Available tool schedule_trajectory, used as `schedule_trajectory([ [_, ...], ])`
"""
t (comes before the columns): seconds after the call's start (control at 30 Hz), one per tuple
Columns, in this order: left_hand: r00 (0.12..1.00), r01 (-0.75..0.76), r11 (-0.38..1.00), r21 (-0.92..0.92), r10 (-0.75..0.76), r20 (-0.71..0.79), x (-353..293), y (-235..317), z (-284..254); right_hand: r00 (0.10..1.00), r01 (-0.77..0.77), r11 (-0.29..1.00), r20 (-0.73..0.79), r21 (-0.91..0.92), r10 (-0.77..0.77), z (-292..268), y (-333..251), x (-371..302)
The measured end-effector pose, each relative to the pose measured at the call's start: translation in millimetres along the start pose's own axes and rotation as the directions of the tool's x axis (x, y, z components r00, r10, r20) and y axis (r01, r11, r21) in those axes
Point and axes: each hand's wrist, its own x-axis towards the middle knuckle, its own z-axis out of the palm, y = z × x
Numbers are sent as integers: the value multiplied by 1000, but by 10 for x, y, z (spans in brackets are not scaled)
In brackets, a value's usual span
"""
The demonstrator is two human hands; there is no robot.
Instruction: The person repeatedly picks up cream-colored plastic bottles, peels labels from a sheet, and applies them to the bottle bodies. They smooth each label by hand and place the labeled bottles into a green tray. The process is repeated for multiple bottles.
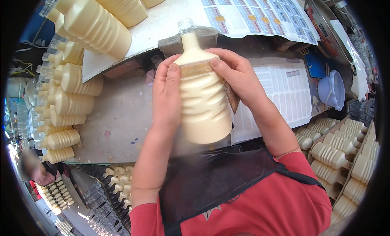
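Observation:
A cream-coloured bottle (205, 108) with a wavy ridged body and a clear glass neck lies in front of me, its neck pointing away. Its neck end rests over a grey cloth-like pad (170, 45). Across the shoulder runs a shiny gold-brown label strip (195, 68). My left hand (165, 88) grips the bottle's left side, thumb on the strip's left end. From the right, my right hand (237, 75) presses its thumb on the strip's other end, the fingers behind the bottle. A brown pointed flat piece (232, 99) juts out below my right hand; its other end is hidden.
Cream bottles line the table's left edge, and larger-looking ones (97, 27) lie on a white board (95, 63). Printed label sheets (260, 12) are at the far right, a pale sheet (276, 94) nearer. A lilac bucket (332, 90) and boxed bottles (329, 155) stand right. Another person sits lower left.

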Motion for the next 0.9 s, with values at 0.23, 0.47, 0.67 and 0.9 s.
schedule_trajectory([
  [0.23, 1000, -21, 1000, 7, 21, -6, 11, -38, -25, 1000, -11, 1000, -11, -1, 11, 18, -6, -7],
  [0.47, 1000, 25, 998, -53, -24, 20, 17, -36, -54, 999, 21, 998, -25, -62, -22, 31, -19, -13],
  [0.67, 989, 125, 992, -10, -123, 79, -203, -38, -92, 995, 17, 989, -91, -149, -31, -37, -153, -69],
  [0.9, 988, 92, 993, 68, -100, 117, -249, 29, 1, 996, -16, 966, -89, -257, -7, 97, -248, -31],
])
